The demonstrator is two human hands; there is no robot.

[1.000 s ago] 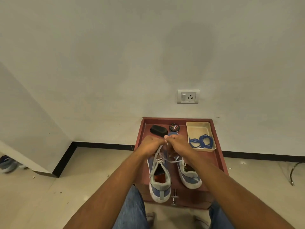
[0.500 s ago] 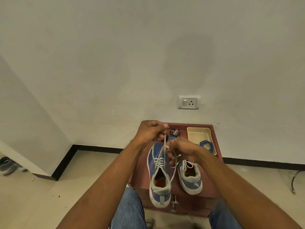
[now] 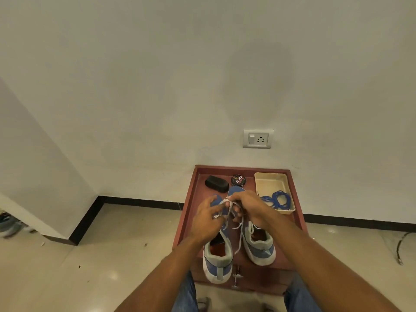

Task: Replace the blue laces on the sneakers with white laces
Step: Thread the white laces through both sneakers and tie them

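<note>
left hand (image 3: 208,218) and right hand (image 3: 248,207) grip pinching white lace (image 3: 228,211), above left sneaker (image 3: 217,255)

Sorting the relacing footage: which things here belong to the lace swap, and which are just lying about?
In the job: left sneaker, right sneaker, white lace held by left hand and right hand, blue laces in the beige tray.
Lying about: black brush, polish tin, wall socket.

Two blue sneakers (image 3: 258,246) with grey heels stand side by side on the worktop, toes to the wall. A white lace (image 3: 239,235) runs over the left one. The blue laces (image 3: 278,199) lie coiled in a cream tray.
</note>
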